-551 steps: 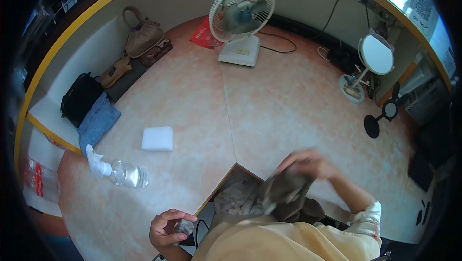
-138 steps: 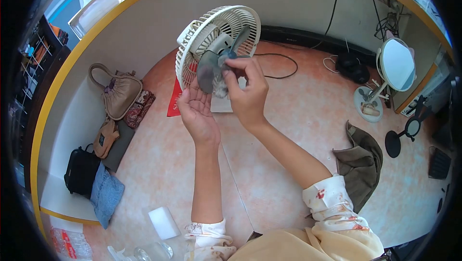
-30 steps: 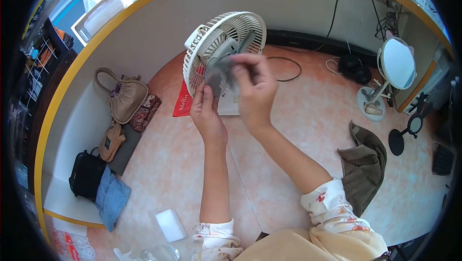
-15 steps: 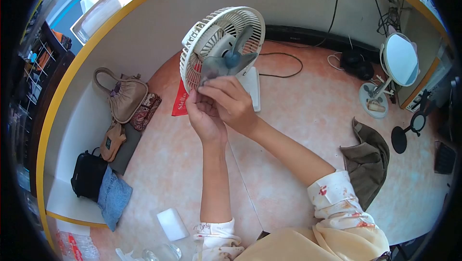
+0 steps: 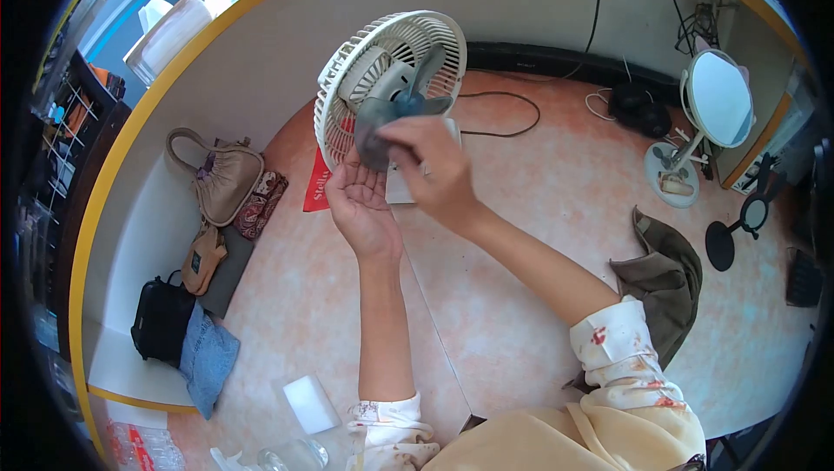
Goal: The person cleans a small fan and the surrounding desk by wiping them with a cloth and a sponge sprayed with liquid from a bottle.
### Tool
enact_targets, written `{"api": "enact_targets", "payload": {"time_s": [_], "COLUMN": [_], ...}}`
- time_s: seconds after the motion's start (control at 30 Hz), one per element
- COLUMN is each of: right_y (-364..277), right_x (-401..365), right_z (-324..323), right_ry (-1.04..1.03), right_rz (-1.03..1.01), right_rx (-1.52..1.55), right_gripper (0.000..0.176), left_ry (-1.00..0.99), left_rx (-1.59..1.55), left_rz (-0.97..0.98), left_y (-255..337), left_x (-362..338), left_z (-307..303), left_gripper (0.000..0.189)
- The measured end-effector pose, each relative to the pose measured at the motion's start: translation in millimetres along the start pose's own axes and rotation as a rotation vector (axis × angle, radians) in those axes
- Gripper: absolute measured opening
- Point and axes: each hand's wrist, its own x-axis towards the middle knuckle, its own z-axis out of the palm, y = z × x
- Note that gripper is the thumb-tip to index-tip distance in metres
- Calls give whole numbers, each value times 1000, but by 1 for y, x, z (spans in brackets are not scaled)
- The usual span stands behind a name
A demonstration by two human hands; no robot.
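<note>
A cream table fan [image 5: 360,67] stands at the back of the orange counter [image 5: 530,210] with its front guard off, so the grey-blue blades [image 5: 408,99] are bare. My left hand [image 5: 358,203] is palm up with fingers apart, just under the lowest blade [image 5: 369,128]. My right hand [image 5: 432,169] reaches in from the right, its fingers closed over that same blade from the front. Whether a wipe is under those fingers is hidden.
A brown cloth [image 5: 665,275] lies crumpled at the right, near a round standing mirror [image 5: 717,97] and a small black one [image 5: 738,223]. At the left are a tan handbag [image 5: 213,180], a black bag [image 5: 161,319] and denim [image 5: 208,358]. A white sponge [image 5: 308,401] lies near me.
My right hand has slid up from the blade's lower tip onto its face. My left hand has opened palm up beneath it. The fan has barely shifted.
</note>
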Motion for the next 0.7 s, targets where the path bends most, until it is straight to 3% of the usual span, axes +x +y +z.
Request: {"api": "enact_targets", "payload": {"time_s": [0.2, 0.3, 0.4, 0.5, 0.6, 0.7], "right_y": [13, 16, 0, -2, 14, 28], "right_x": [-32, -25, -5, -10, -28, -29], "right_z": [2, -14, -9, 6, 1, -26], "right_ry": [-242, -283, -73, -76, -224, -384], "right_rz": [-227, -186, -81, -131, -243, -205], "right_rx": [-39, -18, -31, -33, -75, -38], "right_gripper": [34, 33, 31, 32, 29, 27], "left_ry": [-50, -54, -28, -14, -36, -33], "left_rx": [-34, -39, -36, -30, -31, -46], "left_rz": [-7, 1, 5, 3, -10, 12], "left_y": [2, 4, 2, 2, 1, 1], "left_x": [4, 2, 1, -1, 3, 3], "left_z": [-4, 4, 1, 0, -8, -1], "left_gripper": [53, 51, 48, 45, 44, 45]}}
